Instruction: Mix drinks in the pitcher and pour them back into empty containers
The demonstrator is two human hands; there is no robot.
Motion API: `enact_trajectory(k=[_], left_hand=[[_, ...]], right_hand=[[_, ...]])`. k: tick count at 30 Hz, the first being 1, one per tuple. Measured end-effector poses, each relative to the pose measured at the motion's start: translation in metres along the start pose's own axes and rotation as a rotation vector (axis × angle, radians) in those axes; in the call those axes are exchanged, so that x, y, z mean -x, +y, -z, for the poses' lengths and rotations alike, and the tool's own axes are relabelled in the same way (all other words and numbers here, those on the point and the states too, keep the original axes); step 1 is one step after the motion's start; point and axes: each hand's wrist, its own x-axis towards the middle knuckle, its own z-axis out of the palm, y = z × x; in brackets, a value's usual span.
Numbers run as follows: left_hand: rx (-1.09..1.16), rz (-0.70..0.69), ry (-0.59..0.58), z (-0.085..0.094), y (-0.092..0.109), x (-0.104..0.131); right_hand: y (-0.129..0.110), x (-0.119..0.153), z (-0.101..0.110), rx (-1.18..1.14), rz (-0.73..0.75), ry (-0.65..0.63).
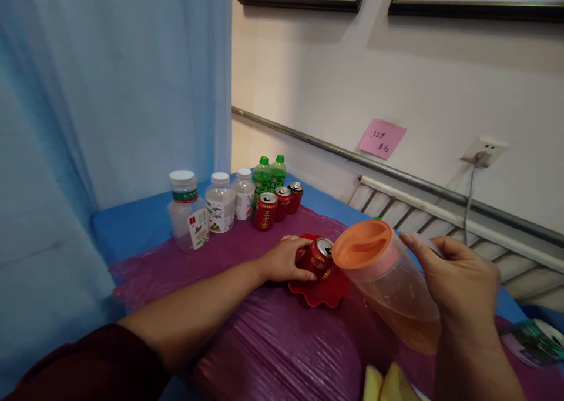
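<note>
1. Three jars (221, 213) stand on the surface (132, 219), beyond and left of the left fingers, well apart; purple film (229, 257) spreads between, giving room that way.
2. Red cans (267, 213) stand beyond the left fingers.
3. Left hand (284, 260): fingers wrapped round the held can (315, 261), which leans rightward over a red mat (315, 298).
4. Jug (396, 289): left of the right fingers, long axis slanting up-left, lid just beside the can's top; whether they touch, I cannot tell.
5. Right hand (467, 268): fingers gripping the jug; the surface's far edge runs beyond them, near the radiator (524, 271).
</note>
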Motion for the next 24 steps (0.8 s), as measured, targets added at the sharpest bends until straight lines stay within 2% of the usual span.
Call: enact_trajectory(k=[14,20,24], left_hand=[[0.016,0.034,-0.015,0.0,-0.001,0.0],[0.023,0.017,-0.012,0.001,0.001,0.001],[0.038,0.008,-0.002,0.001,0.002,0.002]], right_hand=[[0.002,-0.004,-0.005,-0.058,-0.019,-0.014],[0.015,-0.009,-0.013,-0.168,-0.014,-0.088],[0.034,-0.017,-0.023,-0.277,0.013,-0.104]])
